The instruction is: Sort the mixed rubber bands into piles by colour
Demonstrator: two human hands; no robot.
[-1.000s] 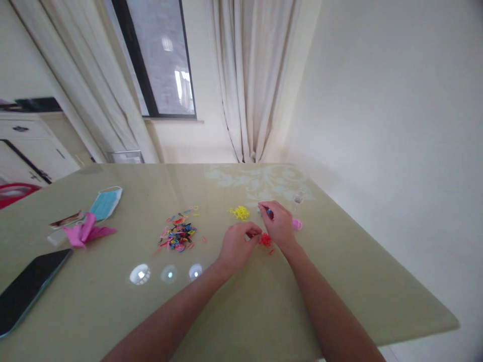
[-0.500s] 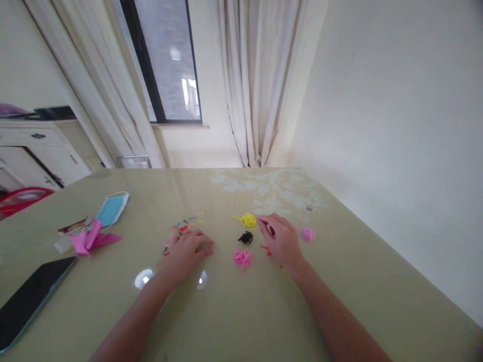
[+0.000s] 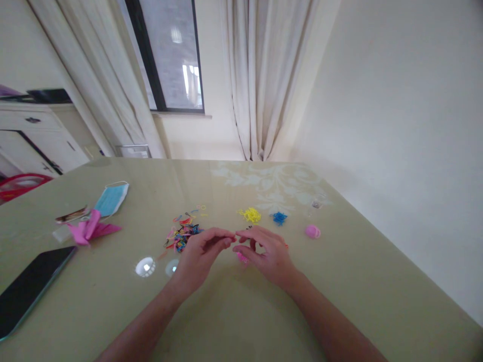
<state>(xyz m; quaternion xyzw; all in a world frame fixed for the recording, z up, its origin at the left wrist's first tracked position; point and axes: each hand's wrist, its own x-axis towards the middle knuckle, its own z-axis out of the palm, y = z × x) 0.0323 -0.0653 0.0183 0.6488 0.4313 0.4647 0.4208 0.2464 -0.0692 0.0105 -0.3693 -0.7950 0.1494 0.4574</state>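
left hand (image 3: pixel 199 255): thumb and forefinger nearly together; whether anything is gripped cannot be determined. right hand (image 3: pixel 274 257): thumb and forefinger parted, holding nothing visible. pink bands (image 3: pixel 242 258) lie beside the right hand, partly hidden. mixed bands (image 3: pixel 182 239) lie beside the left hand. yellow bands (image 3: pixel 252 215) and blue bands (image 3: pixel 279 218) lie farther back.

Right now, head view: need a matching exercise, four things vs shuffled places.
1. blue rubber-band pile
2. mixed-colour rubber-band pile
3. surgical mask
4. smartphone

A. cut off by the picture's left edge
B. just beyond the pink origami
C. partly hidden by the left hand
D. right of the yellow rubber-band pile

Pairs: 1-D, 2-C, 3-B, 4-A
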